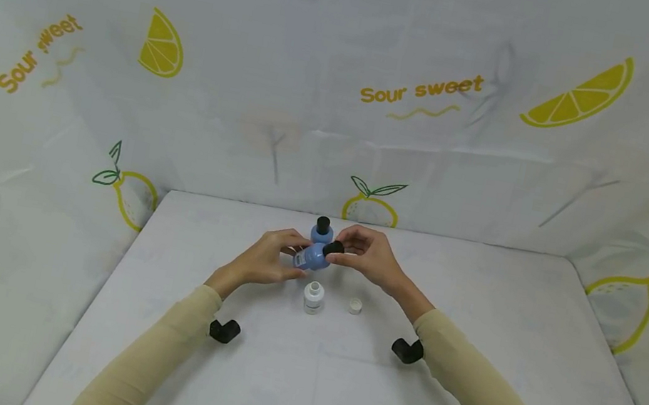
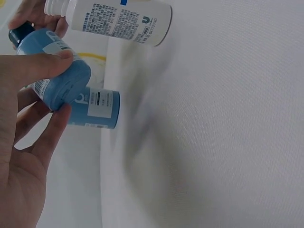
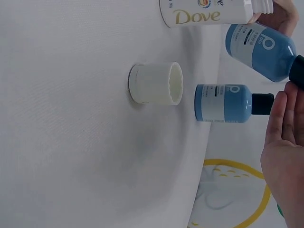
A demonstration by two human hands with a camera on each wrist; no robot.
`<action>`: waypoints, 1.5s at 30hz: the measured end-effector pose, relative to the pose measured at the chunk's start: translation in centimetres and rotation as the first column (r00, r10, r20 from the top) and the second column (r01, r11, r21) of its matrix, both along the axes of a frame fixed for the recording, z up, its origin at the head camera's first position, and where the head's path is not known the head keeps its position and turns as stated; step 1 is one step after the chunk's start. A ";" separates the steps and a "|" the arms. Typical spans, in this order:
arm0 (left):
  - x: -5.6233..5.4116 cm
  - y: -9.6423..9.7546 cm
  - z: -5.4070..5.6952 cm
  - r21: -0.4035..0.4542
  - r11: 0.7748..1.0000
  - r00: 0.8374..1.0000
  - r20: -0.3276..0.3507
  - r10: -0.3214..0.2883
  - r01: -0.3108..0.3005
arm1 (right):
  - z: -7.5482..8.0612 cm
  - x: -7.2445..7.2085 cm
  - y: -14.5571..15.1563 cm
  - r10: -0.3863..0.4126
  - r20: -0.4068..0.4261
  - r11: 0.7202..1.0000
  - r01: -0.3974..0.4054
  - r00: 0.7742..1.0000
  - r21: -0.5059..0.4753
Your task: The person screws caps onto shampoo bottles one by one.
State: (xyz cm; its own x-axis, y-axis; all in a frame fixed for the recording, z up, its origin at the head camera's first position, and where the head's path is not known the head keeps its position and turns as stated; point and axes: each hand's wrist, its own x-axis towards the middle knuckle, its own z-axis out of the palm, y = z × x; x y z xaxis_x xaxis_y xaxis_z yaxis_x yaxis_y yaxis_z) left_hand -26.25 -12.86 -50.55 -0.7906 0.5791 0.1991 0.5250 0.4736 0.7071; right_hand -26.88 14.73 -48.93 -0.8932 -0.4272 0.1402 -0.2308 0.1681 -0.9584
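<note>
A blue bottle (image 1: 312,257) with a black cap (image 1: 334,248) is held tilted above the table, its cap leaning to the right. My left hand (image 1: 272,258) grips its body between thumb and fingers, as the left wrist view shows. With thumb and fingers, my right hand (image 1: 372,257) holds the black cap. Behind it a second blue bottle (image 3: 223,103), also black-capped, stands upright. Nearer to me is a white Dove bottle (image 1: 313,298) with a bare threaded neck. Its white cap (image 3: 156,83) lies apart on the table to the right, hollow side up.
The white table (image 1: 277,397) ends at the back against a lemon-printed curtain (image 1: 243,72), which also hangs at both sides. A black wrist mount (image 1: 225,331) sticks out by the left sleeve, another black mount (image 1: 407,351) by the right one.
</note>
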 end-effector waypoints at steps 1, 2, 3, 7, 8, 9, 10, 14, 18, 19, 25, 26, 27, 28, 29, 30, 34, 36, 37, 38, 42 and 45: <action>0.0 0.0 0.0 0.000 1.000 1.000 -0.001 0.000 0.000 | 0.0 0.0 0.0 -0.004 0.000 1.000 0.004 1.000 0.000; 0.0 0.0 0.0 0.000 1.000 1.000 -0.002 0.000 0.000 | -0.1 0.0 -0.1 -0.009 0.000 1.000 0.009 1.000 0.000; 0.0 0.0 0.0 0.000 1.000 1.000 -0.002 0.000 0.000 | -0.1 0.1 -0.1 -0.013 0.001 1.000 0.013 1.000 0.000; 0.1 0.1 0.2 0.000 1.000 1.000 -0.001 -0.001 0.001 | -0.1 0.2 -0.3 -0.023 0.002 1.000 0.023 1.000 -0.002; 0.1 0.1 0.2 0.000 1.000 1.000 -0.002 -0.001 0.001 | -0.1 0.2 -0.4 -0.023 0.003 1.000 0.023 1.000 -0.003; 0.1 0.1 0.2 0.000 1.000 1.000 -0.001 -0.002 0.002 | -0.1 0.2 -0.4 -0.024 0.003 1.000 0.024 1.000 -0.001; 0.1 0.1 0.2 0.001 1.000 1.000 -0.001 -0.002 0.002 | 0.0 0.2 -0.5 -0.027 0.003 1.000 0.027 1.000 0.000; 0.1 0.1 0.1 0.002 1.000 1.000 -0.009 -0.006 0.006 | -0.1 0.2 -0.6 -0.038 0.002 0.999 0.038 0.999 0.003; 0.1 0.2 0.0 0.003 1.000 1.000 -0.013 -0.006 0.006 | -0.3 0.2 -0.8 -0.051 -0.005 0.999 0.051 0.999 0.000; 0.1 0.2 0.0 0.003 1.000 1.000 -0.012 -0.006 0.006 | -0.4 0.2 -0.8 -0.054 -0.008 0.999 0.054 0.999 -0.001; 0.2 0.2 0.1 0.007 1.000 1.000 0.010 0.001 -0.001 | -0.4 0.2 -0.9 -0.065 -0.029 0.998 0.066 0.997 -0.001; 0.2 0.3 0.1 0.009 1.000 1.000 0.012 0.001 -0.001 | -0.4 0.2 -0.9 -0.066 -0.029 0.998 0.066 0.997 -0.001; 0.2 0.3 0.1 0.012 1.000 1.000 0.012 0.001 -0.001 | -0.4 0.2 -0.9 -0.067 -0.029 0.998 0.067 0.997 -0.001; 0.1 0.3 0.1 0.013 1.000 1.000 0.012 0.000 0.000 | -0.4 0.3 -0.9 -0.068 -0.029 0.998 0.068 0.997 0.001; 0.1 0.4 0.1 0.013 1.000 1.000 0.011 0.000 0.000 | -0.3 0.3 -0.9 -0.070 -0.030 0.997 0.071 0.997 0.003; 0.1 0.4 0.1 0.016 1.000 1.000 0.011 0.000 0.000 | -0.4 0.3 -0.9 -0.070 -0.030 0.998 0.070 0.997 0.003; 0.0 0.6 0.1 0.020 1.000 1.000 0.015 -0.003 0.003 | -0.3 0.3 -0.8 -0.077 -0.029 0.997 0.078 0.997 0.008; 0.0 0.6 0.1 0.024 1.000 1.000 0.017 -0.005 0.005 | -0.3 0.3 -0.9 -0.079 -0.029 0.997 0.079 0.996 0.010; 0.0 0.7 0.1 0.025 1.000 1.000 0.017 -0.006 0.005 | -0.3 0.3 -0.9 -0.081 -0.028 0.997 0.081 0.996 0.012; 0.0 0.7 0.1 0.026 1.000 1.000 0.018 -0.005 0.005 | -0.3 0.3 -1.0 -0.080 -0.028 0.997 0.080 0.996 0.013; -0.1 0.6 0.1 0.027 1.000 1.000 0.021 0.002 -0.003 | -0.2 0.4 -1.1 -0.075 -0.029 0.997 0.075 0.997 0.027; -0.2 0.6 0.0 0.020 1.000 1.000 0.021 0.009 -0.009 | -0.2 0.4 -1.0 -0.069 -0.030 0.997 0.070 0.997 0.043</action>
State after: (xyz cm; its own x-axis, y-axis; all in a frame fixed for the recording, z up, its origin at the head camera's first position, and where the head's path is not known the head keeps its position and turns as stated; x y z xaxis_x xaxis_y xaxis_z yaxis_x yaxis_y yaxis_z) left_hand -26.42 -12.26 -50.58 -0.8000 0.5679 0.1935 0.5054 0.4641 0.7274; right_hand -26.50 13.69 -49.10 -0.9170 -0.3705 0.1481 -0.2438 0.2263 -0.9431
